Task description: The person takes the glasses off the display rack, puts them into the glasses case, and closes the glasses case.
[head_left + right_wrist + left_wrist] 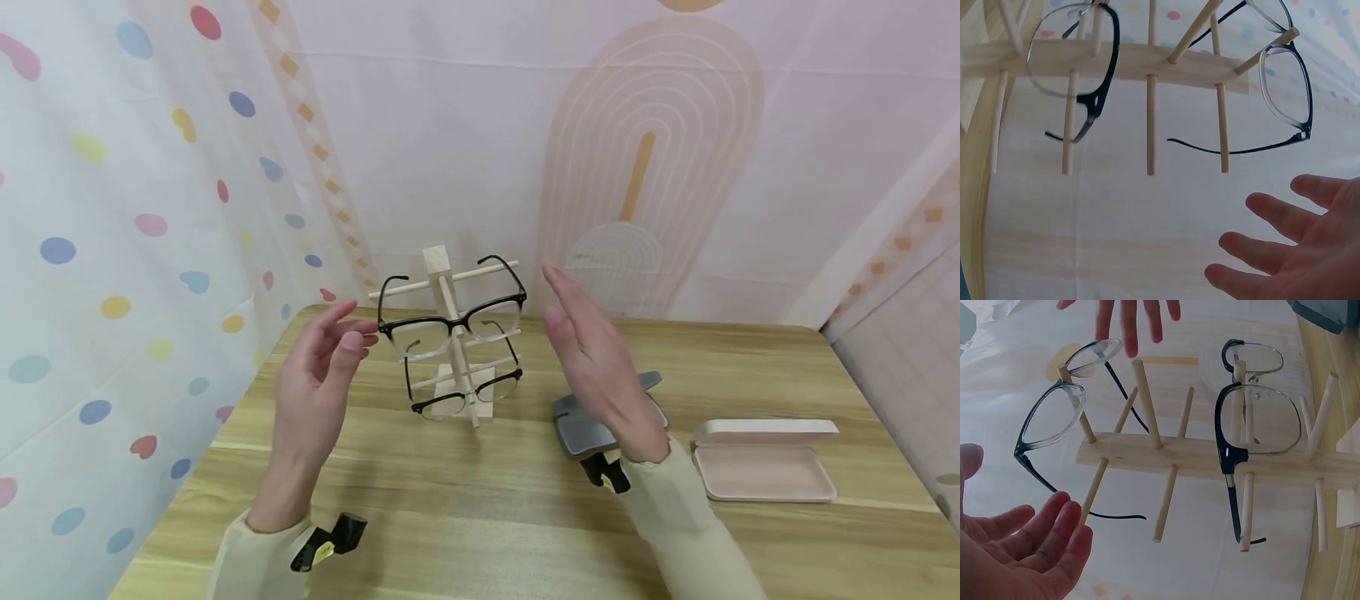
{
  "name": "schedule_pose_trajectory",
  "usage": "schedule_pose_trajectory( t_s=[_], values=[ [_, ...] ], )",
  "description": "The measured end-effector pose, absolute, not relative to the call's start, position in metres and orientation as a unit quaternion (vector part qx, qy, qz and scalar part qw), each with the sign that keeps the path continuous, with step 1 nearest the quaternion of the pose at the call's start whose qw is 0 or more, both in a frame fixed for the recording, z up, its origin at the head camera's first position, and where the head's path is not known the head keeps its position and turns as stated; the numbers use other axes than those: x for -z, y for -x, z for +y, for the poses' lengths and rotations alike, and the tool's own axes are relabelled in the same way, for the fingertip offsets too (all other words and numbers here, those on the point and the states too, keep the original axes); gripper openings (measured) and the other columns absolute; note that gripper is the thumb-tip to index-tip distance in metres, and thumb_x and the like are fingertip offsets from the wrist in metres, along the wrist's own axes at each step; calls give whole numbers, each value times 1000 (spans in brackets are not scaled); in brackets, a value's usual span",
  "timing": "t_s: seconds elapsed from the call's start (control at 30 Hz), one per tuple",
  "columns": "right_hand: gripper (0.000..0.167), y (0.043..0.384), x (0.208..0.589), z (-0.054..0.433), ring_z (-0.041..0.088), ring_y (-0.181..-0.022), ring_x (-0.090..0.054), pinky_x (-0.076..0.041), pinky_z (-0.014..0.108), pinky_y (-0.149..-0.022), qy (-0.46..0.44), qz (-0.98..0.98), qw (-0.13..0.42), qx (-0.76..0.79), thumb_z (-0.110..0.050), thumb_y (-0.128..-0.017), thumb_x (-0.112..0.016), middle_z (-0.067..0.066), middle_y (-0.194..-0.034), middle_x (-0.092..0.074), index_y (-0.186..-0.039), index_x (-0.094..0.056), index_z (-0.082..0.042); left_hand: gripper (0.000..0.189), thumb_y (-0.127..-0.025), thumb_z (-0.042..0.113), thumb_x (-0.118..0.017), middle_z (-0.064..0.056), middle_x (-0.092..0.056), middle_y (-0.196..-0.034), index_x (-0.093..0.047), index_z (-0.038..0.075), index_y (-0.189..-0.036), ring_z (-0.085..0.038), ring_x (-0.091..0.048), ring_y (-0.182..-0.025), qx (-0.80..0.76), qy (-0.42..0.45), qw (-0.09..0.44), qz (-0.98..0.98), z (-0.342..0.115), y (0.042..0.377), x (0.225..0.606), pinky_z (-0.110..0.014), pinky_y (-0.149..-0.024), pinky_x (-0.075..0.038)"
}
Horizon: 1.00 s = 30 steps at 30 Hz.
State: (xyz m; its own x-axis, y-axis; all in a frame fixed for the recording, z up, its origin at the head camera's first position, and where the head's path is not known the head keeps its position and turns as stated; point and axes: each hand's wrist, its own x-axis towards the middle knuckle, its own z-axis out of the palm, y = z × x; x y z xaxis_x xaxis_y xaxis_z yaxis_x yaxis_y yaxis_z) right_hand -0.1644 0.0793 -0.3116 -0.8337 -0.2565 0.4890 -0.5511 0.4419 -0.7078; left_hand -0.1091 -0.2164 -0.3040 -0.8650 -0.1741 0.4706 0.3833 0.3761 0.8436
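A wooden glasses stand [437, 262] holds two pairs of glasses, one above the other. The upper glasses [456, 322] have a black browline and clear lower rims; their arms lie over the top pegs. Lower down, a second dark-topped pair of glasses [498, 386] sits on the pegs. My left hand [315, 379], fingers loosely bent, is right beside the upper pair's left hinge and grips nothing. On the other side my right hand [600, 358] is held up with straight fingers, apart from the glasses. The right wrist view shows its spread fingers [1254, 250] below the upper pair's arm.
Behind my right hand lies a grey glasses case [581, 432], partly hidden by hand and wrist. An opened pale pink glasses case [765, 475] lies farther right on the wooden table [465, 517]. A patterned curtain [450, 125] hangs behind the table.
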Motion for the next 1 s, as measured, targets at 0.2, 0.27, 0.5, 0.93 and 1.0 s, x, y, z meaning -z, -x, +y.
schedule_pose_trajectory(
  t_s=[0.2,0.27,0.5,0.93,1.0],
  values=[
    [65,169,309,68,16,-146,-41,-34,48,-119,-226,-815,143,-514,-65,-107,-25,-6,-157,-48,-162,-36,-30,35,-108,19,-56,14,-71,-106,-61,10,-141,-9,-68,-105,560,59,241,-790,-209,111,301,-18,-93,-51],
    [63,170,308,65,16,-141,-47,-38,48,-115,-217,-810,138,-527,-64,-107,-27,-5,-153,-53,-160,-39,-31,34,-108,18,-57,13,-72,-103,-62,8,-140,-10,-68,-102,571,62,241,-783,-207,112,300,-18,-92,-52],
    [57,175,305,59,17,-132,-56,-43,48,-112,-189,-787,116,-576,-61,-108,-28,0,-142,-64,-155,-48,-35,32,-107,16,-58,7,-73,-97,-65,4,-135,-14,-69,-94,600,57,248,-759,-202,116,300,-21,-89,-55],
    [42,182,299,50,21,-109,-69,-55,34,-99,-222,-713,109,-656,-31,-113,-44,12,-118,-73,-139,-64,-5,27,-103,6,-63,3,-77,-99,-68,-6,-127,-14,-70,-89,653,64,257,-710,-197,120,298,-21,-86,-57],
    [42,182,299,50,21,-111,-69,-54,35,-100,-221,-710,105,-660,-31,-113,-44,12,-118,-73,-138,-65,-4,26,-102,5,-64,3,-77,-99,-68,-6,-126,-14,-71,-90,651,65,258,-710,-196,121,298,-22,-87,-57]
  ],
)
